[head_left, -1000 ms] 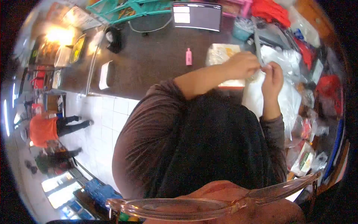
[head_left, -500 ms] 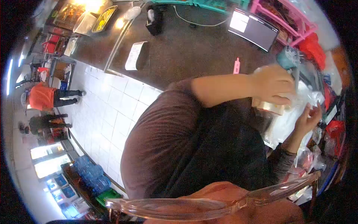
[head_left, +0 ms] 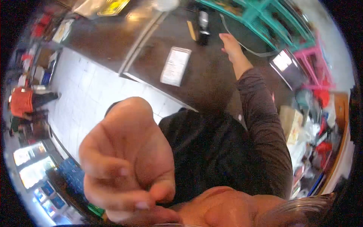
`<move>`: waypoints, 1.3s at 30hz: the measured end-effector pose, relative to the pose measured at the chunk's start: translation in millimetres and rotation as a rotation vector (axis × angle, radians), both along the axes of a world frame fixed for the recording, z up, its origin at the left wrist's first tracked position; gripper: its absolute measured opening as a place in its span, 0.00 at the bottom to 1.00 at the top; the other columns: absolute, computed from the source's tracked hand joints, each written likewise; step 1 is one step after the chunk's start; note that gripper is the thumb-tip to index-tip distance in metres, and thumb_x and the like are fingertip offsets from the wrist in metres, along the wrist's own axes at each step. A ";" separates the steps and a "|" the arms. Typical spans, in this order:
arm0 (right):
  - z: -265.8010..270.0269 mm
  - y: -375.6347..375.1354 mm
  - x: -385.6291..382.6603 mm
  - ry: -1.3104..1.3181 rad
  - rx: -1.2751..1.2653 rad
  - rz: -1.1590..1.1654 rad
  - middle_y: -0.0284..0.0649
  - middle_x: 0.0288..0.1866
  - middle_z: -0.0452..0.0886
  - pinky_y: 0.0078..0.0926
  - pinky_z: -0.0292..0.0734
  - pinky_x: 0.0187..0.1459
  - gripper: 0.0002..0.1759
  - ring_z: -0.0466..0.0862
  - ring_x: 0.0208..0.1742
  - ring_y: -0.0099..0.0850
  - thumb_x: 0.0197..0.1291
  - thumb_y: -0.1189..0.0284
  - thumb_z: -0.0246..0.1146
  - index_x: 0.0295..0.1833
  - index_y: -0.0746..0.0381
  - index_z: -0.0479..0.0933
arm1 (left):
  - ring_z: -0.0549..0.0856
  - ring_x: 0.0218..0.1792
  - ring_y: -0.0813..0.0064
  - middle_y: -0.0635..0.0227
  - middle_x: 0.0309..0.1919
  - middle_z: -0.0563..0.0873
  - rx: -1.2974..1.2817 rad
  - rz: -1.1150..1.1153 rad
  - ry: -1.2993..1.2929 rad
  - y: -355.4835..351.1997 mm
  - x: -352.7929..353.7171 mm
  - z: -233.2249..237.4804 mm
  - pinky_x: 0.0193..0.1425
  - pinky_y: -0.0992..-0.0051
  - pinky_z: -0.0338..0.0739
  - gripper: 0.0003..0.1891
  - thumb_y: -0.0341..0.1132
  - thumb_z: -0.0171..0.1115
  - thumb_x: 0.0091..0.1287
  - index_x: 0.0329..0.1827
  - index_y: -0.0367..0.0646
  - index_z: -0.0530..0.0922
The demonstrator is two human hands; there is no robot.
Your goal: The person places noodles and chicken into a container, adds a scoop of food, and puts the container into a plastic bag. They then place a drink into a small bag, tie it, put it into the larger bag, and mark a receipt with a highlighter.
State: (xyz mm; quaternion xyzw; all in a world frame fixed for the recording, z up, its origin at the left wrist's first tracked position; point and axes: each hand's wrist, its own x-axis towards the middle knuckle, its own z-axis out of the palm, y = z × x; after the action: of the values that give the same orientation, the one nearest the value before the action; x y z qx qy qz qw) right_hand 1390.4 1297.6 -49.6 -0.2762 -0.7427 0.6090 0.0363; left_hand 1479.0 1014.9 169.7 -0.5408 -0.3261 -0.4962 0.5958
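My left hand is raised close to the camera, palm showing, fingers loosely curled and apart. Nothing shows in its palm. My right arm stretches forward over the dark counter. At its end, my right hand has its fingertips apart and nothing visible in them. A black object with a shiny pale top stands just beyond the right fingertips, a gap between them. Beside it lies a narrow tan strip. A printed paper slip rests on the counter, left of my right hand.
A dark-framed screen and a pale cable are at the right rear, near teal crates and a pink rack. A beige package sits among plastic bags at right. A person in orange stands far left.
My left hand has left the beige package and come up near the camera. My right hand has left the white plastic and reached forward across the counter. The view has shifted.
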 end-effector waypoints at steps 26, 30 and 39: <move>-60.0 0.2 -110.8 -0.063 -0.476 -0.451 0.36 0.52 0.70 0.53 0.60 0.56 0.20 0.64 0.59 0.37 0.56 0.62 0.60 0.50 0.61 0.69 | 0.83 0.38 0.62 0.54 0.37 0.82 -1.653 0.070 -1.939 26.8 -199.9 -287.5 0.42 0.66 0.75 0.27 0.53 0.60 0.52 0.40 0.35 0.79; -80.4 8.7 -107.1 0.040 -0.549 -0.515 0.33 0.44 0.74 0.52 0.61 0.55 0.13 0.68 0.54 0.34 0.53 0.60 0.63 0.37 0.58 0.74 | 0.83 0.36 0.65 0.59 0.35 0.83 -1.458 -0.084 -2.049 22.8 -191.1 -282.5 0.40 0.68 0.76 0.20 0.42 0.66 0.50 0.42 0.38 0.79; -79.0 -8.8 -72.6 -0.188 -0.528 -0.529 0.21 0.30 0.73 0.24 0.62 0.28 0.13 0.68 0.28 0.18 0.45 0.54 0.68 0.29 0.49 0.75 | 0.83 0.36 0.69 0.61 0.36 0.83 -1.166 -0.301 -2.153 22.0 -185.6 -302.7 0.42 0.71 0.75 0.16 0.39 0.65 0.52 0.41 0.40 0.78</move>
State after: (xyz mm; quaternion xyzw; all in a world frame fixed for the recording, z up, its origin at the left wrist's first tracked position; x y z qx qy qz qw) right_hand 1317.9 1288.8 -128.5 -0.5130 -0.4633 0.7208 0.0515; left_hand 1293.4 1036.9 -133.0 -0.0736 -0.7577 -0.5327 -0.3699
